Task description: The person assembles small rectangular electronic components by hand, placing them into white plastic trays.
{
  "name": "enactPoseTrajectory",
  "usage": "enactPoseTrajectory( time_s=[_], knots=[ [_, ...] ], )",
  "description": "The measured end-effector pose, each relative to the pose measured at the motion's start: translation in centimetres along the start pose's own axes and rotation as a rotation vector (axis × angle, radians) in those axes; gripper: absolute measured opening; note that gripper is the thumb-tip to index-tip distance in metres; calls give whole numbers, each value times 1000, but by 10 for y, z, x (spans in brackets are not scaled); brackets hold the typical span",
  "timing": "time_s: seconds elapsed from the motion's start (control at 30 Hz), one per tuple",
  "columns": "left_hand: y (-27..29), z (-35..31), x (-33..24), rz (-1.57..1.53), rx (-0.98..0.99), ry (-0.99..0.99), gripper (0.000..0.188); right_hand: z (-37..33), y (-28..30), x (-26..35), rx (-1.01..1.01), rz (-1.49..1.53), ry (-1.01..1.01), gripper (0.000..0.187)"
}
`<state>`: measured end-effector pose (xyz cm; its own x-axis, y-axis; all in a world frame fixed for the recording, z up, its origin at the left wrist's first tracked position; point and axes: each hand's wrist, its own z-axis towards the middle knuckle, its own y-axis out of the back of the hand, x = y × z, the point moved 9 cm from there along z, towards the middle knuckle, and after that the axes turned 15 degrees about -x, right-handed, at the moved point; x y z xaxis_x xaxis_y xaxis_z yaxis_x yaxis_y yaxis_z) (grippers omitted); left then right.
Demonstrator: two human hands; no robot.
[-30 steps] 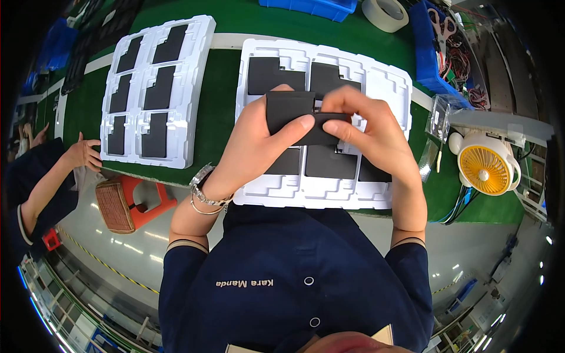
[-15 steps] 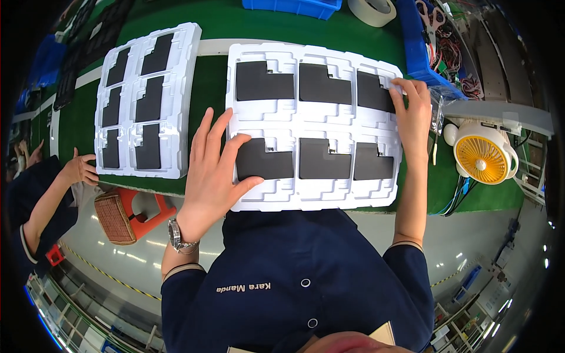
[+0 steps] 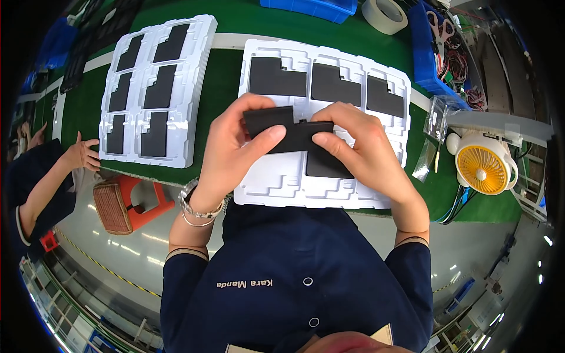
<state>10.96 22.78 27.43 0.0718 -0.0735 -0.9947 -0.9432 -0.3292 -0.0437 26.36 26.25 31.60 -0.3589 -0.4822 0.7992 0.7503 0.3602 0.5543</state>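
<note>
A flat black L-shaped piece (image 3: pixel 298 137) is held up over the white moulded tray (image 3: pixel 268 191) in front of me. My left hand (image 3: pixel 229 147) pinches its left part, thumb on the face and fingers behind. At its right end my right hand (image 3: pixel 368 141) grips it the same way. Three similar black pieces (image 3: pixel 335 83) lie in the tray's far row. Below the held piece, another black piece (image 3: pixel 326 166) sits in the near middle pocket, partly covered. The near left pocket shows bare white plastic. My right hand hides most of the near right pocket.
To the left stands a stack of white trays (image 3: pixel 203 70) with several black pieces. A co-worker's hand (image 3: pixel 82 154) rests by its near corner. On the right are a yellow-and-white fan (image 3: pixel 481 167), clear plastic bags (image 3: pixel 435 120) and a blue bin (image 3: pixel 425 73) of wires and scissors. A tape roll (image 3: pixel 385 16) lies behind.
Both hands have come together over the tray's middle. The black piece from the near left pocket is now lifted and held between them. The view has shifted slightly.
</note>
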Motion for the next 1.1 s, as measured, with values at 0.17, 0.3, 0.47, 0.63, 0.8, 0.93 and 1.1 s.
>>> enactPoseTrajectory(
  time_s=[0.17,0.3,0.47,0.63,0.8,0.93,1.1],
  knots=[
    [-23,1,9,17,179,36,17,-7,-4,-15,-124,193,-200,14],
    [-29,0,8,77,215,-13,16,-3,0,-17,-182,219,-95,13],
    [-33,-1,9,104,229,33,18,-3,-3,-23,-125,205,-218,8],
    [-36,-1,10,106,233,25,20,-5,-6,-30,-147,281,-214,7],
    [-35,0,7,158,213,-5,20,-8,-7,-27,-207,362,-181,4],
    [-35,-3,2,169,145,-59,19,-9,-7,-35,-241,458,-286,3],
    [-35,-1,9,138,207,11,19,-14,-13,-40,-240,581,-358,5]
  ],
)
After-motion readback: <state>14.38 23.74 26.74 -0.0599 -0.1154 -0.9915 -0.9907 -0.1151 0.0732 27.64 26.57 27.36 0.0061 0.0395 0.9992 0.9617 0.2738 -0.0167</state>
